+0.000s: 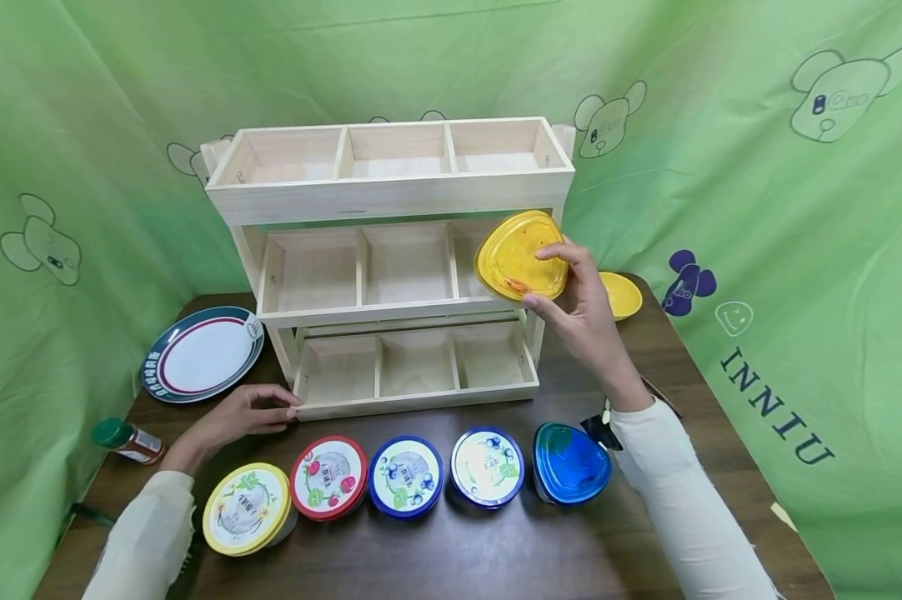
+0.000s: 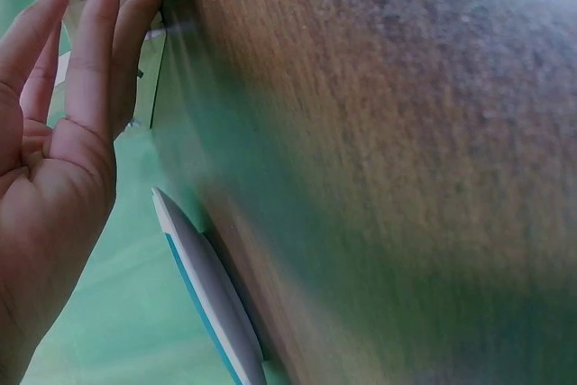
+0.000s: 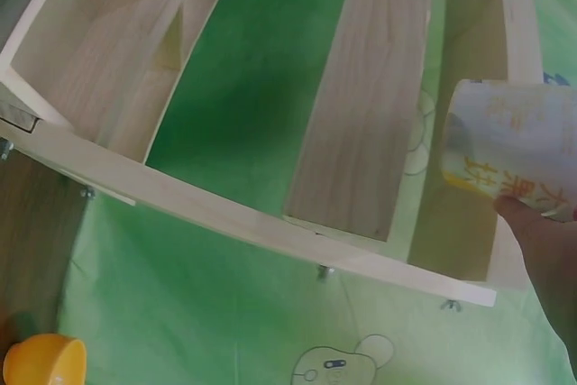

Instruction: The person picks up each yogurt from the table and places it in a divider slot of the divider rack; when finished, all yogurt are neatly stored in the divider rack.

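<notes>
Five lidded round tubs stand in a row at the near edge of the dark wooden counter (image 1: 451, 558): a yellow-rimmed tub (image 1: 247, 508), a red-rimmed tub (image 1: 329, 477), a blue-rimmed tub (image 1: 407, 476), a second blue-rimmed tub (image 1: 488, 467) and a rounded-triangular blue-lidded container (image 1: 571, 463). Above them the right hand (image 1: 582, 312) carries a yellow-lidded rounded-triangular plastic container (image 1: 521, 257), its lid tilted toward the head camera, thumb underneath and fingers curled over the top rim, so the grip is closed firmly round it; it hangs in the air just in front of the right-hand compartment of the middle tier of the pale three-tier wooden rack (image 1: 391, 196). The right wrist view shows the container's printed side (image 3: 509, 151) beside the rack's slats. The left hand (image 1: 244, 412) lies with straight, relaxed fingers against the rack's lower left corner, holding nothing; the left wrist view shows the fingertips (image 2: 99, 6) touching the wood. By my reading, the step in hand is shelving this container, and the next move would call for levelling it and easing it past the front lip into that compartment while the left hand steadies the rack. Farther out lie a small yellow bowl (image 1: 620, 294) behind the right hand, a white plate with a dark rim (image 1: 203, 353) at left, and a green-capped spice bottle (image 1: 128, 440) on its side.
</notes>
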`<action>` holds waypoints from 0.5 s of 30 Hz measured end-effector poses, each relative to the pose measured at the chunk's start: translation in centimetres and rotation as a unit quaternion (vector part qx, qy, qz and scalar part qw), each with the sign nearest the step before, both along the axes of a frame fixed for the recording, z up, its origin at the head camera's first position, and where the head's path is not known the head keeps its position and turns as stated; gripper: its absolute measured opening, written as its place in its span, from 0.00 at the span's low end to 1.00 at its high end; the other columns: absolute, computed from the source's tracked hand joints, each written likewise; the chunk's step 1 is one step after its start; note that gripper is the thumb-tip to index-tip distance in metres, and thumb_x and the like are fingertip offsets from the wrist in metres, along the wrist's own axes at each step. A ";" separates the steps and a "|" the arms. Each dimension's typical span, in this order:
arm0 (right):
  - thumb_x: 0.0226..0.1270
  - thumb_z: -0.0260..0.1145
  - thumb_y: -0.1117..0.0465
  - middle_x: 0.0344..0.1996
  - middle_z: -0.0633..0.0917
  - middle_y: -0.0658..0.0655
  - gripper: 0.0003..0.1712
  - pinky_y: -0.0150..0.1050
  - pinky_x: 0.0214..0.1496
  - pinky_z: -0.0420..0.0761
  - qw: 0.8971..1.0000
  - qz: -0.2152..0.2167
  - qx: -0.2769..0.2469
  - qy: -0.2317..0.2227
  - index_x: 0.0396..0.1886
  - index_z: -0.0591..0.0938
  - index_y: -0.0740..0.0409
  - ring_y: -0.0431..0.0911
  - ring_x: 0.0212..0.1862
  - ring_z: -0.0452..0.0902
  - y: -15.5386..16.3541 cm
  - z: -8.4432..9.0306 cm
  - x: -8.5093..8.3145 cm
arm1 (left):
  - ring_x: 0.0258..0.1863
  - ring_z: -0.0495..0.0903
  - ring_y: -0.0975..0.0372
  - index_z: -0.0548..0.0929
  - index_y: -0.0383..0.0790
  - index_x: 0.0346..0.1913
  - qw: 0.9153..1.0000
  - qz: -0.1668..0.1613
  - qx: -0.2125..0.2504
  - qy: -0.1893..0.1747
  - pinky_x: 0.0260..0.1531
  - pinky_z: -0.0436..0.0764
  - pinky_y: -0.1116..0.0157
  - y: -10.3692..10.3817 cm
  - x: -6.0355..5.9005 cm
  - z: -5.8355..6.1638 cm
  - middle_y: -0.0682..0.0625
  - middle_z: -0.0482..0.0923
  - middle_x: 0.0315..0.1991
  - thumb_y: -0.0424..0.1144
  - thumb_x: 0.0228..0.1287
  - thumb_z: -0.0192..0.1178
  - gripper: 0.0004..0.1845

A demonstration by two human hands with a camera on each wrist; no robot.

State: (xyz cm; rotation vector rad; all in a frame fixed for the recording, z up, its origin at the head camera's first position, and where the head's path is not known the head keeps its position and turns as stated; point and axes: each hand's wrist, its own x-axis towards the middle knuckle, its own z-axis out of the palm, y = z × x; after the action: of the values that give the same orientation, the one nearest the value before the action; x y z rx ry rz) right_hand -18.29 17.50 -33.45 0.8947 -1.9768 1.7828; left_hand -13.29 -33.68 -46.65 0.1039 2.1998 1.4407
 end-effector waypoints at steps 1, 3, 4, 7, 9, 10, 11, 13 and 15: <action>0.70 0.74 0.40 0.72 0.69 0.57 0.50 0.35 0.73 0.73 1.000 0.003 -0.003 -0.001 0.68 0.66 0.76 0.51 0.70 0.72 0.0 -0.1 -0.1 | 0.52 0.85 0.51 0.85 0.29 0.61 1.000 0.002 0.004 -0.002 0.52 0.88 0.60 0.0 0.0 0.0 0.39 0.83 0.55 0.36 0.78 0.67 0.16; 0.70 0.75 0.43 0.72 0.69 0.57 0.48 0.36 0.73 0.74 1.000 0.008 -0.008 -0.004 0.68 0.66 0.77 0.51 0.70 0.72 -0.1 -0.2 -0.4 | 0.53 0.86 0.51 0.85 0.29 0.61 1.000 0.004 0.008 -0.003 0.52 0.87 0.59 0.0 0.0 0.0 0.39 0.83 0.56 0.36 0.79 0.67 0.16; 0.71 0.75 0.44 0.71 0.69 0.56 0.47 0.36 0.73 0.74 1.000 0.010 -0.009 -0.005 0.68 0.66 0.76 0.51 0.70 0.72 -0.1 -0.3 -0.5 | 0.53 0.86 0.51 0.85 0.29 0.61 1.000 0.005 0.008 -0.002 0.52 0.87 0.59 0.0 0.0 0.0 0.39 0.83 0.56 0.36 0.79 0.67 0.16; 0.74 0.75 0.52 0.70 0.70 0.55 0.41 0.36 0.72 0.75 1.000 0.012 -0.011 -0.008 0.68 0.66 0.76 0.51 0.69 0.72 -0.1 -0.6 -0.9 | 0.52 0.86 0.52 0.86 0.30 0.61 1.000 0.004 -0.002 0.006 0.52 0.87 0.61 0.0 0.1 -0.1 0.39 0.84 0.56 0.37 0.79 0.67 0.16; 0.75 0.74 0.59 0.69 0.71 0.54 0.36 0.36 0.72 0.74 1.000 0.009 -0.007 -0.009 0.68 0.67 0.76 0.51 0.69 0.72 -0.2 -0.7 -1.1 | 0.51 0.84 0.52 0.86 0.32 0.61 1.000 0.002 -0.015 0.016 0.51 0.87 0.62 0.0 0.1 -0.1 0.39 0.84 0.55 0.38 0.79 0.67 0.16; 0.76 0.74 0.63 0.69 0.71 0.55 0.33 0.35 0.72 0.74 1.000 0.007 -0.006 -0.011 0.68 0.68 0.76 0.51 0.69 0.72 -0.2 -0.8 -1.2 | 0.50 0.83 0.53 0.87 0.33 0.60 0.999 -0.001 -0.025 0.023 0.50 0.86 0.62 0.0 0.0 -0.1 0.40 0.85 0.55 0.39 0.79 0.68 0.16; 0.75 0.73 0.68 0.68 0.71 0.56 0.30 0.35 0.72 0.74 1.000 0.006 -0.005 -0.012 0.68 0.68 0.75 0.50 0.69 0.72 -0.2 -0.8 -1.3 | 0.49 0.82 0.53 0.87 0.33 0.60 0.999 -0.003 -0.034 0.030 0.49 0.85 0.62 0.0 0.0 -0.1 0.40 0.85 0.54 0.39 0.79 0.68 0.15; 0.73 0.70 0.77 0.68 0.71 0.59 0.28 0.35 0.72 0.74 1.000 0.002 -0.003 -0.018 0.68 0.70 0.73 0.50 0.69 0.72 -0.2 -0.9 -1.4 | 0.49 0.79 0.53 0.88 0.35 0.59 0.998 -0.006 -0.047 0.042 0.47 0.83 0.61 0.0 0.0 -0.1 0.41 0.85 0.53 0.39 0.79 0.68 0.15; 0.70 0.67 0.84 0.67 0.71 0.60 0.29 0.35 0.72 0.75 1.000 -0.005 -0.003 -0.026 0.68 0.70 0.73 0.49 0.69 0.73 -0.3 -1.0 -1.5 | 0.49 0.78 0.53 0.88 0.35 0.59 0.997 -0.008 -0.054 0.048 0.47 0.82 0.60 0.0 -0.2 -0.1 0.41 0.85 0.53 0.39 0.78 0.68 0.14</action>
State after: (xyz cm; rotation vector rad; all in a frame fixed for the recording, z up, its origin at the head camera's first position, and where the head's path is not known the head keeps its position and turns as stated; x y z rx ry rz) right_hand -19.80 17.25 -34.45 0.8434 -2.0029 1.8237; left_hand -13.44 -33.64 -46.73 0.1553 2.3444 1.3305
